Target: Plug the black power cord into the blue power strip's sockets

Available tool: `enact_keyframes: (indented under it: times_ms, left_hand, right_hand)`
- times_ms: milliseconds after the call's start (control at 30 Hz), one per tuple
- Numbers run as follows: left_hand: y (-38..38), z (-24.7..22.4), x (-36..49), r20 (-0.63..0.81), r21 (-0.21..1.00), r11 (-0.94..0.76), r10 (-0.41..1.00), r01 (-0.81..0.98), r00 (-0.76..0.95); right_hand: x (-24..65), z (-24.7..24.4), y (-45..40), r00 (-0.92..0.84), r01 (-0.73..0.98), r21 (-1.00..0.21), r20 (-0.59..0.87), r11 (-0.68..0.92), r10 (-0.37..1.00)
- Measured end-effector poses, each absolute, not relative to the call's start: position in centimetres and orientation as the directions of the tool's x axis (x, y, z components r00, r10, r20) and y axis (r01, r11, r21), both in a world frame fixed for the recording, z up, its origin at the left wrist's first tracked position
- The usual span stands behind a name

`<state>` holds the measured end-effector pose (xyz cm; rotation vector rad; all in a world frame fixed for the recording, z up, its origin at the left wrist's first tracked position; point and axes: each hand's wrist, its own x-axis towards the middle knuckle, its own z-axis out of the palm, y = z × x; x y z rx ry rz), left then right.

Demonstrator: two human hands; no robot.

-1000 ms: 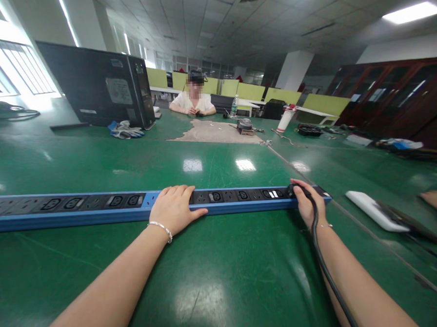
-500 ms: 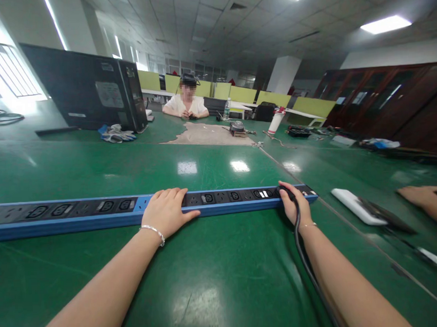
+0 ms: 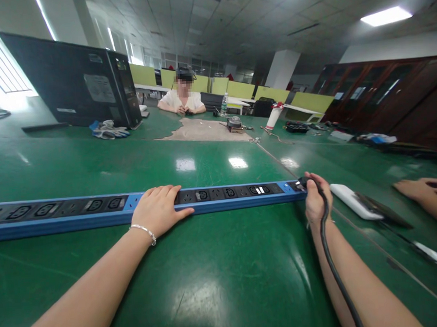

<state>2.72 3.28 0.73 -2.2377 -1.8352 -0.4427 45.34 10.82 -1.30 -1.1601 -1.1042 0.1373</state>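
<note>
Head view shows the left hand resting across the blue power strip, fingers together and thumb spread, while the right hand pinches a black plug at the strip's right end, its cable trailing down the forearm; the strip lies on the green table

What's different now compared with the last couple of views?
The right hand has moved the black plug rightward along the power strip, to its right end, baring the blue section there. Nothing was visibly taken hold of or let go. The left hand stays on the strip, and the person across the table still sits there.
</note>
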Motion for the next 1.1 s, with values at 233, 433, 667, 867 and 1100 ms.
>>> enact_keyframes:
  times_ms: [233, 433, 667, 867, 1100]
  left_hand:
    - [3.3, 0.8, 2.7, 0.357, 0.001, -0.205, 0.914, 0.979, 0.191]
    - [3.3, 0.8, 2.7, 0.361, 0.028, -0.211, 0.914, 0.977, 0.187]
    - [3.2, 0.9, 2.8, 0.356, 0.02, -0.204, 0.916, 0.979, 0.183]
    - [3.2, 0.8, 2.7, 0.359, 0.015, -0.209, 0.914, 0.978, 0.189]
    - [3.4, 0.8, 2.7, 0.348, 0.011, -0.2, 0.919, 0.98, 0.184]
  right_hand:
    - [44.5, -1.0, 10.8, 0.31, 0.627, -0.701, 0.625, 0.34, 0.717]
    - [44.8, -0.9, 10.9, 0.207, 0.761, -0.588, 0.621, 0.274, 0.756]
    - [44.5, -1.2, 11.0, 0.191, 0.788, -0.55, 0.646, 0.277, 0.739]
    - [44.6, -1.7, 10.6, 0.188, 0.795, -0.541, 0.649, 0.274, 0.737]
    - [43.8, -1.1, 10.3, 0.275, 0.709, -0.631, 0.659, 0.316, 0.7]
